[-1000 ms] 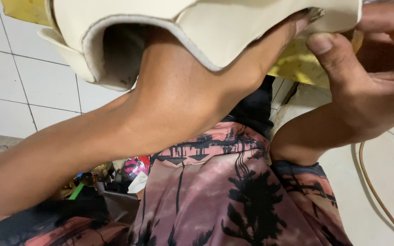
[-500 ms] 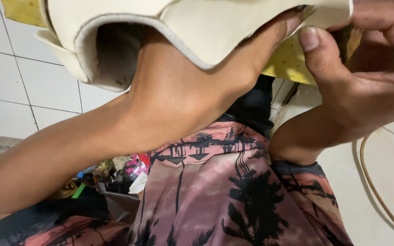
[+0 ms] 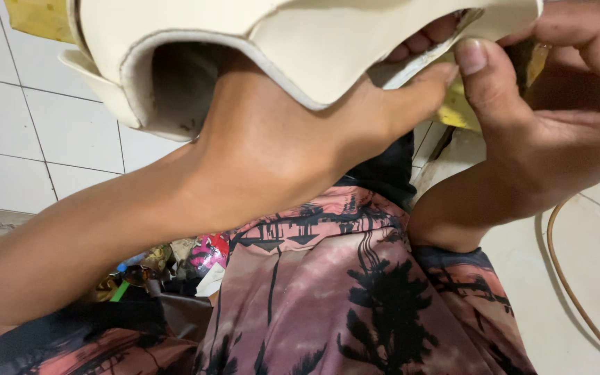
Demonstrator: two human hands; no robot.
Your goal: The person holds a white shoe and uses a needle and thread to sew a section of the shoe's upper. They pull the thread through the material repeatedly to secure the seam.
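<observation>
You work in soft, even light from above and in front — no hard glare anywhere. The cream shoe upper (image 3: 300,42) is the brightest surface, close to washed out, and its hollow falls into deep shadow around your left hand (image 3: 279,139). Your right hand (image 3: 557,118) is sharp and evenly lit. The white floor tiles (image 3: 57,132) look flat and slightly grey. The clutter (image 3: 175,267) low on the left is dim and soft — out of focus.

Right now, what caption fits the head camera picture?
Left hand inside a cream shoe upper, right hand pinching its edge, above patterned shorts.
</observation>
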